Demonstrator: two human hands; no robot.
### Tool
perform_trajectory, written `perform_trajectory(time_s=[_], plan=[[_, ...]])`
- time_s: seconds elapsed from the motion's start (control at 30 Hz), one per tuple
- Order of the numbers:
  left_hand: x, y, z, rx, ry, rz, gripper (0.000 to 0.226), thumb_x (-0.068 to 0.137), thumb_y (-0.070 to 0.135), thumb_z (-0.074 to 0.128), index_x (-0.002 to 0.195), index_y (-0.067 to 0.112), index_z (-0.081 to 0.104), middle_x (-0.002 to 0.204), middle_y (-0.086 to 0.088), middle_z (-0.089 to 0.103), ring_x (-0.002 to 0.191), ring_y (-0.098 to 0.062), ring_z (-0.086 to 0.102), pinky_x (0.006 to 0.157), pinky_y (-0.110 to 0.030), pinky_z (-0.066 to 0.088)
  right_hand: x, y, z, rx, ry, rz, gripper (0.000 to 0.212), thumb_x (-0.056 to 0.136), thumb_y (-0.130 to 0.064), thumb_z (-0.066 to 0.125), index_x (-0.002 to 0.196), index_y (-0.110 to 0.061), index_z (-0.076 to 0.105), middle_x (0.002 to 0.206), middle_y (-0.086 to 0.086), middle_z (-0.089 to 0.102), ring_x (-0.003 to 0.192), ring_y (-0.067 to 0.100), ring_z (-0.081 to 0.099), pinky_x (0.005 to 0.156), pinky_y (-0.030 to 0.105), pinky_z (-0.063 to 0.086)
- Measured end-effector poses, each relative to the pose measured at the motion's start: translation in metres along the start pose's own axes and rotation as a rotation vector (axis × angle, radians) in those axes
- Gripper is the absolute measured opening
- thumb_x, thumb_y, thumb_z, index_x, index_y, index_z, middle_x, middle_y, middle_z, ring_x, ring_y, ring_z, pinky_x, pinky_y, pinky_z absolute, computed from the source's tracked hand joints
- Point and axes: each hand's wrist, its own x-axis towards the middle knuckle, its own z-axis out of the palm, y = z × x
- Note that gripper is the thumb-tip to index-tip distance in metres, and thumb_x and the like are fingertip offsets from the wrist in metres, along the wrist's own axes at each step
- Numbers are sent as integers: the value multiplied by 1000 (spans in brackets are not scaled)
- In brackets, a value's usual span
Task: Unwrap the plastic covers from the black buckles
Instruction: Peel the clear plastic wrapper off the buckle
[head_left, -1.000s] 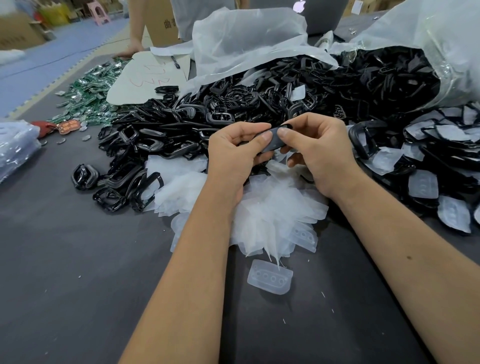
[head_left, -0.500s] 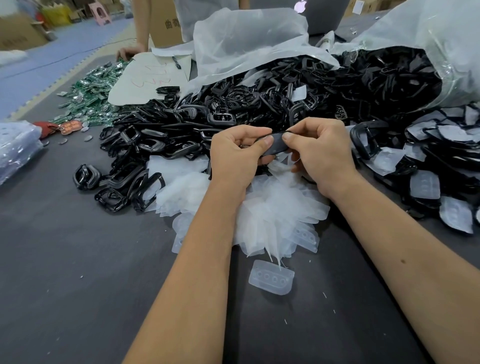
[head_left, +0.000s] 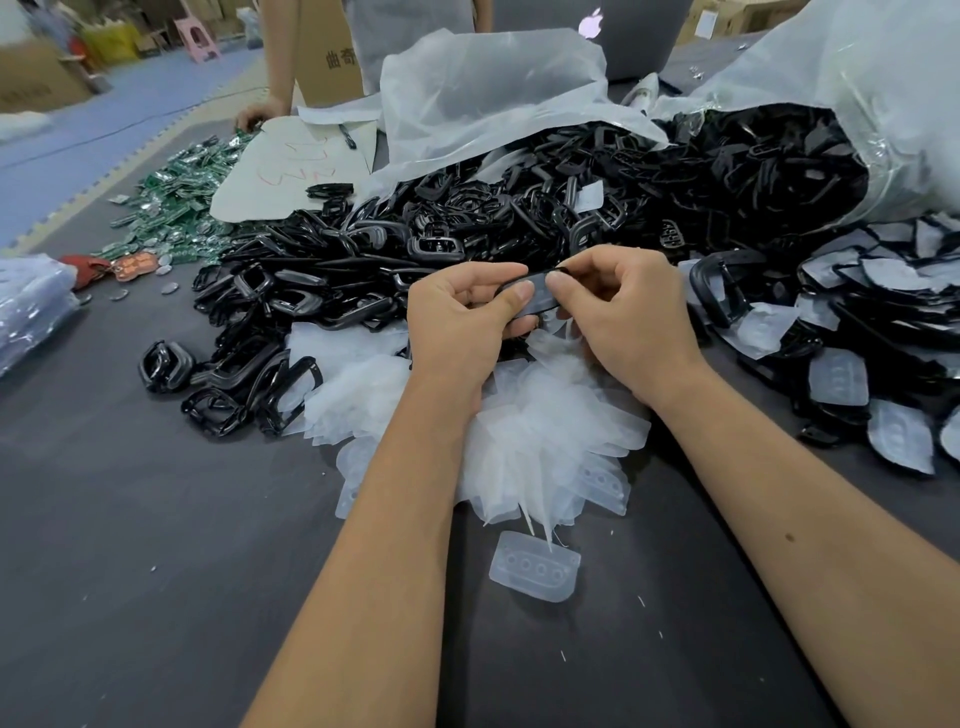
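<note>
A covered black buckle (head_left: 535, 299) is pinched between the left hand (head_left: 462, 317) and right hand (head_left: 623, 312) above the near heap of shed plastic covers (head_left: 535, 431); peeling seems underway, and the film's edge likely must be lifted next.

Two black printed Chinese characters, 曲奇, on the brown cardboard box (head_left: 328, 57) at the far table edge; white apple logo on the grey laptop lid (head_left: 623, 36)
</note>
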Motion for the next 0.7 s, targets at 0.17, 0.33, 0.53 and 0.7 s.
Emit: perform_trajectory(time_s=[0.17, 0.33, 0.53, 0.7], plan=[[0, 0, 0, 48, -13, 9, 17, 87, -8, 76, 91, 8, 76, 75, -6, 75, 71, -15, 74, 63, -22, 59, 1, 5, 0, 7, 17, 14, 16, 90, -27, 81, 86, -13, 75, 73, 4, 73, 66, 23, 70, 66, 35, 57], [2, -3, -3, 212, -35, 75, 16, 85, -3, 80, 96, 7, 75, 76, -8, 74, 67, -21, 75, 65, -33, 63, 3, 11, 0, 34, -6, 45, 10, 90, -22, 80, 89, -14, 75, 71, 6, 72, 61, 25, 68, 59, 32, 53], [5, 0, -8, 416, -51, 140, 16, 82, 5, 85, 93, 11, 75, 78, -15, 72, 56, -16, 71, 53, -29, 57, 2, 13, -1, 91, -50, -6, 10, 92, -16, 78, 100, -16, 72, 65, 7, 68, 43, 16, 60, 43, 27, 47], [5, 5, -11, 285, -64, 75, 14, 83, 0, 84, 92, 5, 75, 71, -12, 71, 53, -13, 67, 50, -18, 49, 2, 9, -5, 91, -77, -99, 13, 95, -16, 73, 106, -16, 68, 65, 9, 67, 47, 17, 56, 54, 27, 45]])
